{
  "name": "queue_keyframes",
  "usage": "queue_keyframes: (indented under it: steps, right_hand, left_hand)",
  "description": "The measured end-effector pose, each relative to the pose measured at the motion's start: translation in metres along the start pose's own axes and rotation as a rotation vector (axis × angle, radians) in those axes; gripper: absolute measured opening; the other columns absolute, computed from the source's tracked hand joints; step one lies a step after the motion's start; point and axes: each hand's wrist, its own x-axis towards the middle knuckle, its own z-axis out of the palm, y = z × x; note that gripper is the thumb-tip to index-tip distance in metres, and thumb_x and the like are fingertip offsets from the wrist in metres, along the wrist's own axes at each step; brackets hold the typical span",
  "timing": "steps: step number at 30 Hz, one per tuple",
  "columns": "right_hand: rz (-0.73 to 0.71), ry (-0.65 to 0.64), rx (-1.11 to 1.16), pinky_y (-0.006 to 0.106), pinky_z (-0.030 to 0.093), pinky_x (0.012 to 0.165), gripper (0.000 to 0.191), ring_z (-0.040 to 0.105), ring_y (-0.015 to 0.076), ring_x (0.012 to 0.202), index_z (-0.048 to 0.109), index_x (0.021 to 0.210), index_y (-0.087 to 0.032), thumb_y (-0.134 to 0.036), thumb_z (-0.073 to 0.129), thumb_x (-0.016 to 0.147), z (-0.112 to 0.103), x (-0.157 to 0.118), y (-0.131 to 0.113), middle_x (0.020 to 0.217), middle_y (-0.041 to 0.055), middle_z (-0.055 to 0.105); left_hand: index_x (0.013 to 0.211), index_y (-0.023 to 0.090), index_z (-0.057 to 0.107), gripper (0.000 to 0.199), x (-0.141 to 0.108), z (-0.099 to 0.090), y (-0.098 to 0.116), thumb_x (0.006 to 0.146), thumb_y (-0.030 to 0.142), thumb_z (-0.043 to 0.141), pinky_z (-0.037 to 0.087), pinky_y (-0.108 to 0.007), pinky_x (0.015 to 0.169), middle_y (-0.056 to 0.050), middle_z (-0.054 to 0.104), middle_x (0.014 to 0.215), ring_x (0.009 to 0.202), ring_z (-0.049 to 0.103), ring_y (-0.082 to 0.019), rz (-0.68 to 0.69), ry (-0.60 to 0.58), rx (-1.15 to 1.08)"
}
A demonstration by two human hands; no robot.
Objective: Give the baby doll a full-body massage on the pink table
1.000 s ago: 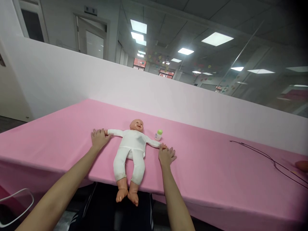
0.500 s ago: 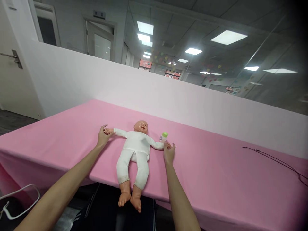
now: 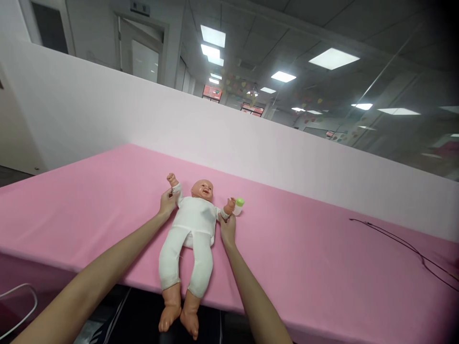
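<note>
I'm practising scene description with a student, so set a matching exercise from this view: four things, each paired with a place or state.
Things:
1. Baby doll
2. Small baby bottle
3. Thin black cable
4. Person's left hand

Places or states:
A. Lying loose on the far right of the pink tablecloth
B. Closed around the doll's arm
C. Lying on its back, dressed in white
D. Green-capped, beside the doll's hand

Right pairs: 1-C, 2-D, 3-A, 4-B.

A small green-capped baby bottle (image 3: pixel 238 206) sits on the pink-covered table (image 3: pixel 71 224), with a thin black cord (image 3: pixel 405 247) lying well to the right.
</note>
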Motion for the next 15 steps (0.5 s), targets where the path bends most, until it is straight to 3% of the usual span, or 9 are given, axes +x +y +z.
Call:
queue_keyframes:
  steps: [4,7,15]
  right_hand:
    - [0.052,0.01,0.127,0.039,0.057,0.086,0.048,0.07,0.0274,0.099,0.057,0.121,-0.018,-0.049,0.062,0.084,0.009,0.022,-0.002,0.114,0.0138,0.074]
    - [0.064,0.026,0.167,0.037,0.057,0.085,0.048,0.07,0.0266,0.099,0.054,0.12,-0.019,-0.052,0.06,0.086,0.016,0.034,0.004,0.114,0.0138,0.073]
    - [0.196,-0.092,-0.005,0.033,0.047,0.061,0.042,0.063,0.0244,0.069,0.061,0.074,-0.021,-0.06,0.056,0.089,0.019,0.042,0.02,0.071,0.0059,0.067]
  left_hand:
    - [0.071,0.023,0.049,0.045,0.006,0.006,-0.005,0.08,0.064,0.064,0.035,-0.027,0.056,0.003,0.047,0.065,0.06,0.043,-0.014,-0.028,-0.05,0.001]
    - [0.074,0.022,0.051,0.047,0.012,-0.001,-0.011,0.08,0.067,0.065,0.036,-0.027,0.057,0.002,0.049,0.066,0.06,0.044,-0.014,-0.06,-0.088,-0.019]
    - [0.061,0.021,0.054,0.052,0.025,-0.006,-0.017,0.08,0.068,0.066,0.034,-0.028,0.049,0.0,0.052,0.054,0.049,0.044,-0.014,-0.297,-0.29,0.123]
